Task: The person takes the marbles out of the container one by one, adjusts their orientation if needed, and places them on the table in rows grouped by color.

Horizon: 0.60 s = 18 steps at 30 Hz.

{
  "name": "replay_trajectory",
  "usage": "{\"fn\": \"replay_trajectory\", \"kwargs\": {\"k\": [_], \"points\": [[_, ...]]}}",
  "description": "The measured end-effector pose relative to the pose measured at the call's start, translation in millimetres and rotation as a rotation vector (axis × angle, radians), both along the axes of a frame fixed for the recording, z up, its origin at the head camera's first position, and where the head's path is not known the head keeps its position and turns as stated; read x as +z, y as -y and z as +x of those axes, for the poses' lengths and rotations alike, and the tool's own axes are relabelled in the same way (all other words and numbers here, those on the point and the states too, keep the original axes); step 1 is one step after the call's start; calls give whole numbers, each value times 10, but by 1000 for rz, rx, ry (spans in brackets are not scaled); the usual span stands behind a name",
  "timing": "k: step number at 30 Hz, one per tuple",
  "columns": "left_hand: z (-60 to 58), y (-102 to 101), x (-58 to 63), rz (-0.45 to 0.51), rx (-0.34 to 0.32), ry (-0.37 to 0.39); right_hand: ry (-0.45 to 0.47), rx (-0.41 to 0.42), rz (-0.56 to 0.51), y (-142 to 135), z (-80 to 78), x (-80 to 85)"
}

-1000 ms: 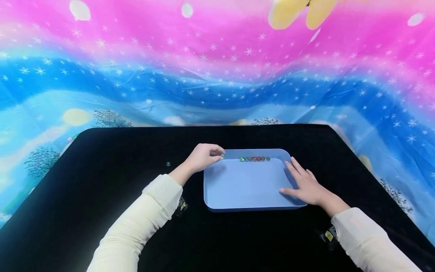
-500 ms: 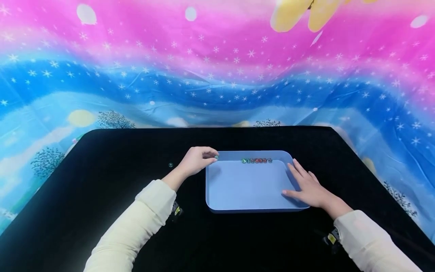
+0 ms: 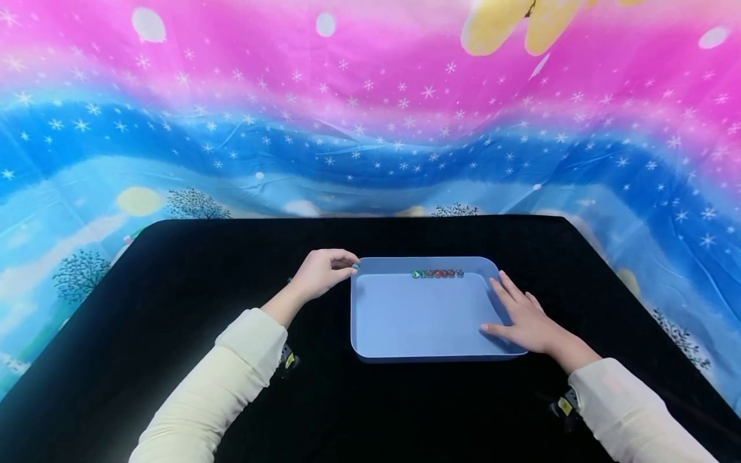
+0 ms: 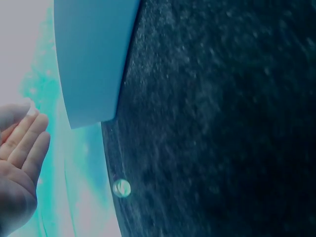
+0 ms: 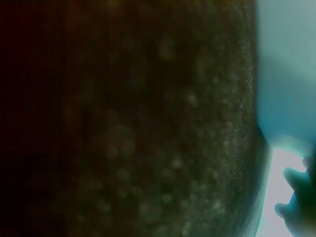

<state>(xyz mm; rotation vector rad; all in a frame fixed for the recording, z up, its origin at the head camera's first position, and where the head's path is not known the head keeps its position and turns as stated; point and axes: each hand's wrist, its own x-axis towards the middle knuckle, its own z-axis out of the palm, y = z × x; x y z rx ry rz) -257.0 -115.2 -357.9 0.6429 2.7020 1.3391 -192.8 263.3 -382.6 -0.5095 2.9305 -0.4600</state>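
Note:
At the back left corner of the blue tray (image 3: 417, 318), my left hand (image 3: 318, 273) pinches a small green glass marble (image 3: 356, 265) between thumb and fingertips. Along the tray's back wall runs a row of several glass marbles (image 3: 437, 274), green at its left end and reddish further right. My right hand (image 3: 521, 318) lies over the tray's right side, fingers spread and straight, thumb reaching inside. One loose marble (image 4: 122, 188) sits on the black cloth in the left wrist view; in the head view my left wrist nearly hides it.
Black cloth (image 3: 173, 321) covers the table beneath the tray. Behind the table's far edge hangs a pink and blue printed curtain (image 3: 370, 128). In the right wrist view, the tray's outer wall (image 5: 289, 89) stands beside dark, blurred cloth.
My left hand has moved left with the marble, from inside the tray to its back left corner. The right hand keeps its place on the tray.

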Motion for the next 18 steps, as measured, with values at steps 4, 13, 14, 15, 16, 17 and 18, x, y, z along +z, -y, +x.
{"fn": "replay_trajectory", "kwargs": {"k": [4, 13, 14, 15, 16, 17, 18], "points": [[11, 67, 10, -10, 21, -7, -2, 6, -3, 0, 2, -4], [36, 209, 18, -23, 50, 3, 3, -2, -2, 2, 8, -5], [39, 225, 20, -22, 52, 4, 4, -3, -1, 2, 8, -4], [43, 241, 23, -19, 54, 5, 6, -5, -2, 3, 8, -2], [46, 258, 26, -15, 57, 5, 6, -6, -1, 4, 8, -1], [50, 277, 29, -12, 60, 5, 7, -7, -1, 4, 8, 0], [54, 296, 31, -10, 64, 4, 7, -7, -1, 5, 7, 1]]}}
